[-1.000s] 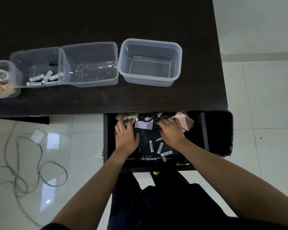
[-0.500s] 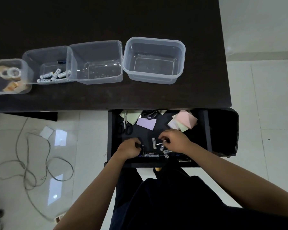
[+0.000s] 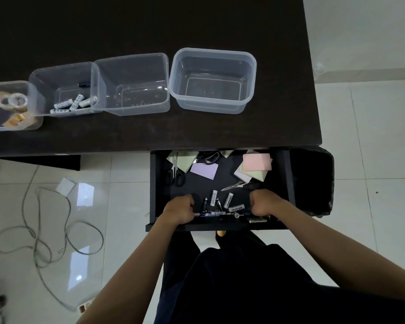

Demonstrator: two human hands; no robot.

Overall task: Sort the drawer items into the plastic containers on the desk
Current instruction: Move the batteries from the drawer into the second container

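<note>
— Black drawer point(image 3: 158, 183), and my two hands are down at its near edge. What are they holding?

— Left hand point(image 3: 179, 210) has its fingers curled in on the pen point(image 3: 212, 213) lying along the front wall; I judge it grips the pen's end, though the fingertips are hidden. Right hand point(image 3: 262, 204) is curled too, over dark things at the pen's other end. I cannot tell whether it holds anything.

— And between them?

— Loose batteries point(image 3: 228, 200), scattered just ahead of the pen. Small things gather against the front wall, which is likely why both hands work there.

— Farther out?

— Beyond the batteries, note pads: a purple pad point(image 3: 204, 170), a pink pad point(image 3: 257, 162). Scissors point(image 3: 174, 175) lie beyond my left hand, a second pair partly under paper at the back.

— The containers?

— Up on the desk point(image 3: 197, 127), well beyond both hands, four in a row. The battery tub point(image 3: 61, 90), far off to the left, already holds batteries; the tape tub point(image 3: 10, 106) sits past it. The two nearest tubs point(image 3: 212, 79) look empty, presumably awaiting pens and paper.
</note>
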